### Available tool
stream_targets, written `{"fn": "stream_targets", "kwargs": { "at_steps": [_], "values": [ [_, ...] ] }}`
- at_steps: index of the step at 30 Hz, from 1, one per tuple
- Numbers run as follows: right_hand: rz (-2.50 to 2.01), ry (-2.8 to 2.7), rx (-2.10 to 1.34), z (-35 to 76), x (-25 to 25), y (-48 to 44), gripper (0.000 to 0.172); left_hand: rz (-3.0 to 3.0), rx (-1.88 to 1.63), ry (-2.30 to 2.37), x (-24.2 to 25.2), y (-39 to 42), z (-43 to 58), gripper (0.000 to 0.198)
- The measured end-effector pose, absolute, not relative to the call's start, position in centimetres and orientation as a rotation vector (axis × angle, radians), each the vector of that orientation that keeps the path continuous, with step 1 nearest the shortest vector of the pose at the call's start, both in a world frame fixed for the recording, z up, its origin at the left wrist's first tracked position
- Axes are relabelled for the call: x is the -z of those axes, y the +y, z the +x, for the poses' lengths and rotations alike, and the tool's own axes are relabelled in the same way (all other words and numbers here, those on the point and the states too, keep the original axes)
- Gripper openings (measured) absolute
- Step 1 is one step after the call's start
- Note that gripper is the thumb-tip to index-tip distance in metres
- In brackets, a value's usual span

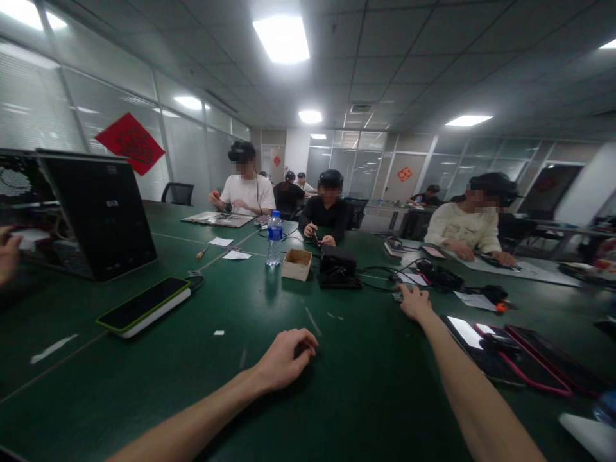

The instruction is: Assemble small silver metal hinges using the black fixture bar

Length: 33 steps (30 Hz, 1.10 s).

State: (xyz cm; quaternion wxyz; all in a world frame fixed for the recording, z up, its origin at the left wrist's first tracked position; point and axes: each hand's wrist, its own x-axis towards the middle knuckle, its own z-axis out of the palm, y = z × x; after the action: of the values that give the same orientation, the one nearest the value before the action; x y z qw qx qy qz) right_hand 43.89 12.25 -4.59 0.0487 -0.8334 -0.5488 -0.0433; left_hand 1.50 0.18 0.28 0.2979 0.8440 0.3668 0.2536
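My left hand [286, 359] rests on the green table [356, 385], its fingers loosely bent and the thumb apart from them; it holds nothing. My right hand [414, 303] reaches forward with its fingertips down at a small grey metallic piece [397, 296] on the tabletop. Fingers and thumb close around that spot, but what is between them is too small to make out. Black cables [378, 277] run close by. Left of the right hand stands a black boxy device [337, 266], and beside it a small open cardboard box [296, 265].
A water bottle [274, 239] stands beyond my left hand. At left are an opened computer case [99, 215] and a phone-like device [147, 305] with a green edge. Tablets [524, 359] lie at right. Several people sit across the table; another person's hand [7, 253] shows at the left edge.
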Motion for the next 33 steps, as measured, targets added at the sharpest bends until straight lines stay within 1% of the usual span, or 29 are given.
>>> {"fn": "stream_targets", "kwargs": {
  "at_steps": [5,10,15,20,25,30,33],
  "values": [
    [-2.543,-1.683,0.106,43.8,4.5,12.2,0.041,2.245,-0.664,0.965,-0.1,0.3,1.5,0.018],
    [-2.534,-1.652,0.099,43.6,4.3,12.1,0.049,2.241,-0.628,0.98,-0.3,0.2,1.4,0.019],
    [-2.52,-1.636,0.056,43.9,4.3,12.0,0.041,2.243,-0.586,0.992,-0.7,0.1,1.4,0.02],
    [-2.493,-1.634,0.05,44.3,4.3,12.1,0.05,2.245,-0.632,0.957,-0.4,0.3,1.4,0.019],
    [-2.478,-1.645,0.048,44.6,4.6,12.3,0.049,2.235,-0.632,0.944,-0.1,0.4,1.4,0.019],
    [-2.471,-1.645,0.095,45.0,4.9,12.6,0.054,2.274,-0.647,0.933,0.2,0.5,1.5,0.018],
    [-2.464,-1.661,0.11,44.8,4.9,12.7,0.054,2.27,-0.632,0.931,0.2,0.5,1.5,0.018]
  ]
}}
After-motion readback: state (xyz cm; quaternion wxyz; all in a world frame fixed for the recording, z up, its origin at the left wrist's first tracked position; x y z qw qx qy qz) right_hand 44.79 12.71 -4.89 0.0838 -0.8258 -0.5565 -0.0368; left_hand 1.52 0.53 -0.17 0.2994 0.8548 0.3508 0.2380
